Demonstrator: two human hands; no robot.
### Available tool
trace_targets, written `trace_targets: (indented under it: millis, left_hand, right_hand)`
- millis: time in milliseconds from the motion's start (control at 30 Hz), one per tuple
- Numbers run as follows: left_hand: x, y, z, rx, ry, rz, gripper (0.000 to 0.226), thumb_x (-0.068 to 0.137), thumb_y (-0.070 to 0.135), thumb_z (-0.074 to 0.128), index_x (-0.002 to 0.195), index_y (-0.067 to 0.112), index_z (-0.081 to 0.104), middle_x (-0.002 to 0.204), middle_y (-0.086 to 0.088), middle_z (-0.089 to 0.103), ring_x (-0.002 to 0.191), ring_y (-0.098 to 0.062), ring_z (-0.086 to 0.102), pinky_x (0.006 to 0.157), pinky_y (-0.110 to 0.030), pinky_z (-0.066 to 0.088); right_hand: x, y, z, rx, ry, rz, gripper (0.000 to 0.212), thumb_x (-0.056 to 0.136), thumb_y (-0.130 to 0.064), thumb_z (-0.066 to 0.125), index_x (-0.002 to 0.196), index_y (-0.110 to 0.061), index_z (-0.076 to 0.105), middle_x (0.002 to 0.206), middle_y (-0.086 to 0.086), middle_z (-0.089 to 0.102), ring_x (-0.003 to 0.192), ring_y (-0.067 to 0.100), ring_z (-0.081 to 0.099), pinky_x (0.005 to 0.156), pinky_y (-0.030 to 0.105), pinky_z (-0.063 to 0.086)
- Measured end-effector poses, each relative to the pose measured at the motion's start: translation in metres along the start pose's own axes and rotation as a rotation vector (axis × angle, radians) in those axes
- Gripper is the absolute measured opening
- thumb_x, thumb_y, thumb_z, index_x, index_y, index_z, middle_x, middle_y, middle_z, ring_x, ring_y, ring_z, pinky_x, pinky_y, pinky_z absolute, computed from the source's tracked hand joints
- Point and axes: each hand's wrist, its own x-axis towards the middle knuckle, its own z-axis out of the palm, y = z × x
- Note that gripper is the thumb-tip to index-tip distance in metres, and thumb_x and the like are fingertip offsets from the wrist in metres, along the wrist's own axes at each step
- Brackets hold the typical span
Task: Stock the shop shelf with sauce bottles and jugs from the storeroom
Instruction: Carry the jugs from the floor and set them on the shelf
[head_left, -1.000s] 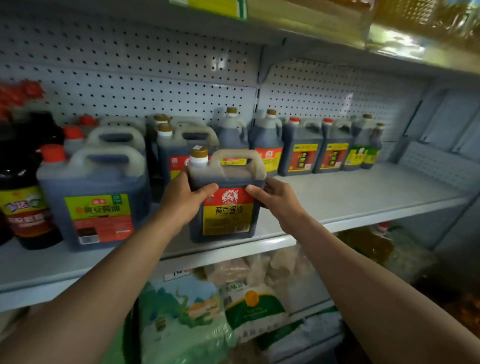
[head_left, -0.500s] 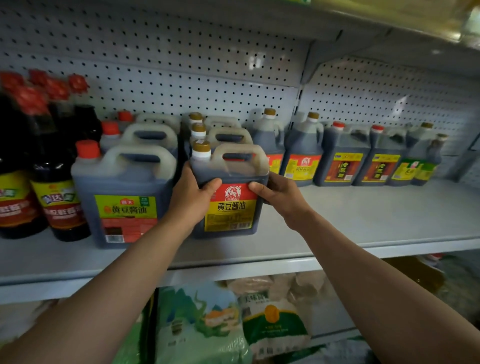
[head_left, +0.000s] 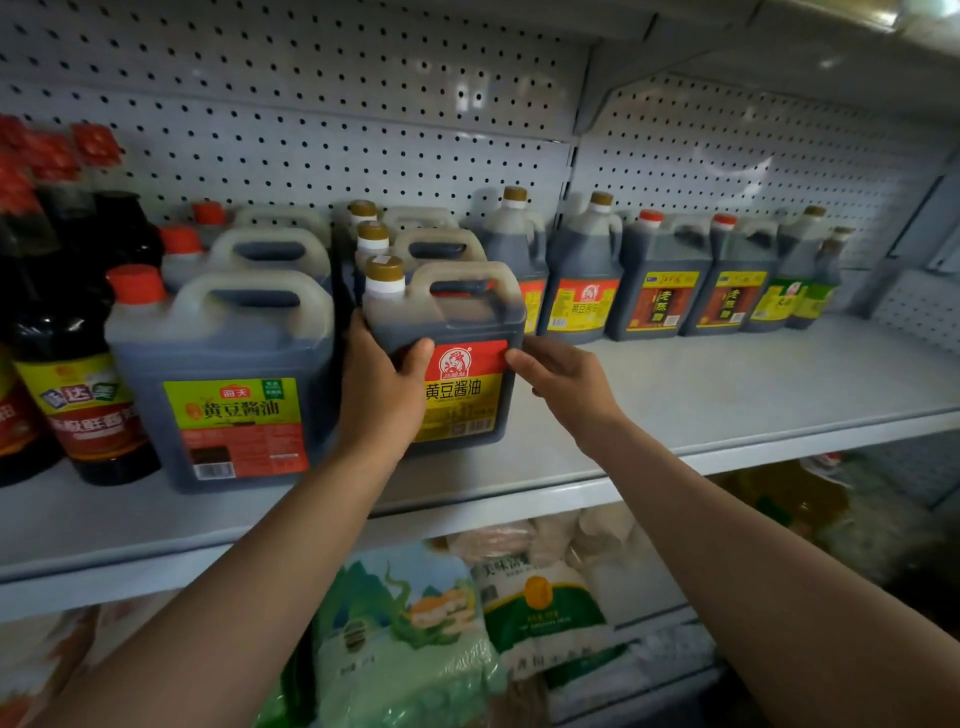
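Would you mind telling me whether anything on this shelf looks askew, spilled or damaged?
Nothing stands out. The gold-capped jug stands upright on the shelf, label forward, between the left hand and right hand. Neighbouring jugs stand upright; no spill shows.

Both my forearms are bare up to the frame's edge, no sleeves showing, and my left hand (head_left: 382, 395) and right hand (head_left: 569, 387) carry no gloves, rings or watch.

One head-worn view — close, facing forward at the shelf (head_left: 727, 395) — arms reaching from below.
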Motion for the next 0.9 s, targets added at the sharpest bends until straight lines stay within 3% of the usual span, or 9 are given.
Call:
trace_targets:
  millis: [100, 167, 267, 333, 533, 667, 900]
  left_hand:
    - [-0.021, 0.006, 0.002, 0.084, 0.063, 0.077, 0.085, 0.094, 0.034, 0.064, 0.158, 0.009, 0.013, 0.162, -0.012, 0.024, 0.149, -0.028, 0.024, 0.121, -0.038, 0.021]
    - [-0.040, 0.017, 0.002, 0.125, 0.122, 0.187, 0.088, 0.093, 0.032, 0.065, 0.157, 0.004, 0.011, 0.164, -0.018, 0.014, 0.151, -0.030, 0.015, 0.120, -0.029, 0.009]
    - [-0.070, 0.041, 0.008, 0.107, 0.080, 0.336, 0.086, 0.092, 0.030, 0.068, 0.157, 0.008, 0.016, 0.164, -0.020, 0.013, 0.151, -0.032, 0.015, 0.122, -0.033, 0.012]
    - [-0.095, 0.056, 0.016, 0.073, -0.050, 0.367, 0.083, 0.090, 0.030, 0.070, 0.156, 0.015, 0.023, 0.162, -0.018, 0.020, 0.148, -0.032, 0.021, 0.119, -0.039, 0.020]
    - [-0.210, 0.084, 0.029, 0.035, -0.553, 0.304, 0.071, 0.083, 0.032, 0.077, 0.146, 0.030, 0.043, 0.133, -0.017, 0.048, 0.123, -0.033, 0.047, 0.103, -0.035, 0.038]
    - [-0.300, 0.095, 0.024, 0.055, -0.764, 0.298, 0.064, 0.075, 0.032, 0.084, 0.132, 0.031, 0.054, 0.125, -0.011, 0.055, 0.114, -0.029, 0.055, 0.096, -0.032, 0.046]
    - [-0.443, 0.104, 0.013, 0.115, -1.068, 0.445, 0.064, 0.079, 0.032, 0.082, 0.135, 0.027, 0.053, 0.127, -0.014, 0.050, 0.115, -0.031, 0.053, 0.092, -0.032, 0.043]
  right_hand:
    - [-0.021, 0.002, -0.027, -0.180, 0.124, -0.004, 0.044, 0.085, -0.045, 0.079, 0.122, -0.021, 0.074, 0.107, -0.006, 0.074, 0.093, 0.003, 0.067, 0.084, 0.022, 0.050]
    - [-0.045, -0.006, -0.051, -0.297, 0.158, 0.012, 0.049, 0.085, -0.047, 0.078, 0.127, -0.024, 0.070, 0.115, -0.005, 0.069, 0.102, 0.009, 0.062, 0.083, 0.020, 0.047]
    - [-0.090, -0.022, -0.089, -0.456, 0.192, 0.028, 0.055, 0.085, -0.046, 0.078, 0.134, -0.025, 0.063, 0.128, -0.003, 0.059, 0.115, 0.014, 0.057, 0.081, 0.017, 0.045]
    - [-0.127, -0.033, -0.114, -0.541, 0.235, 0.038, 0.058, 0.083, -0.043, 0.081, 0.135, -0.026, 0.061, 0.134, 0.000, 0.057, 0.120, 0.017, 0.056, 0.089, 0.025, 0.044]
    - [-0.281, -0.065, -0.184, -0.845, 0.371, 0.158, 0.061, 0.076, -0.045, 0.084, 0.130, -0.030, 0.062, 0.133, 0.003, 0.058, 0.124, 0.024, 0.053, 0.101, 0.033, 0.041]
    - [-0.399, -0.077, -0.212, -0.950, 0.459, 0.317, 0.064, 0.074, -0.047, 0.084, 0.132, -0.030, 0.061, 0.136, 0.006, 0.053, 0.128, 0.031, 0.046, 0.106, 0.037, 0.040]
    - [-0.580, -0.086, -0.225, -1.008, 0.580, 0.568, 0.066, 0.080, -0.044, 0.083, 0.138, -0.031, 0.055, 0.147, 0.003, 0.044, 0.136, 0.028, 0.035, 0.109, 0.039, 0.035]
